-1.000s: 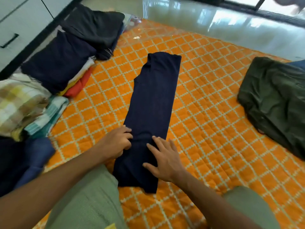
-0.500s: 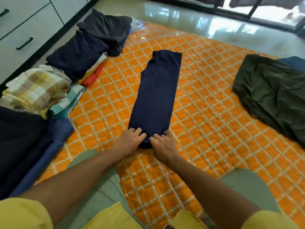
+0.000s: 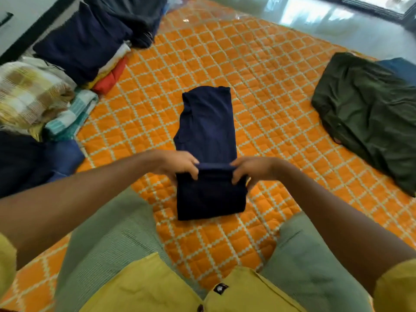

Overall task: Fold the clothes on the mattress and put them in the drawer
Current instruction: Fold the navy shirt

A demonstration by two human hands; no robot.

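A long navy garment (image 3: 208, 129) lies folded into a narrow strip in the middle of the orange quilted mattress (image 3: 265, 82). Its near end is lifted and doubled over, so a navy flap hangs toward me. My left hand (image 3: 177, 164) pinches the left corner of that fold. My right hand (image 3: 249, 168) pinches the right corner. An unfolded dark green garment (image 3: 369, 115) lies at the right edge of the mattress. A white drawer front with a black handle (image 3: 5, 18) shows at the top left.
Stacks of folded clothes line the left side: dark navy and grey ones (image 3: 90, 39), a yellow checked one (image 3: 29, 93), a teal checked one (image 3: 72, 113), and a blue one (image 3: 56, 158). Shiny floor (image 3: 326, 25) lies beyond the mattress. My knees in green trousers flank the garment.
Both hands took hold of the near end of the navy strip, lifted it and are carrying it away from me over the rest. The strip now looks shorter.
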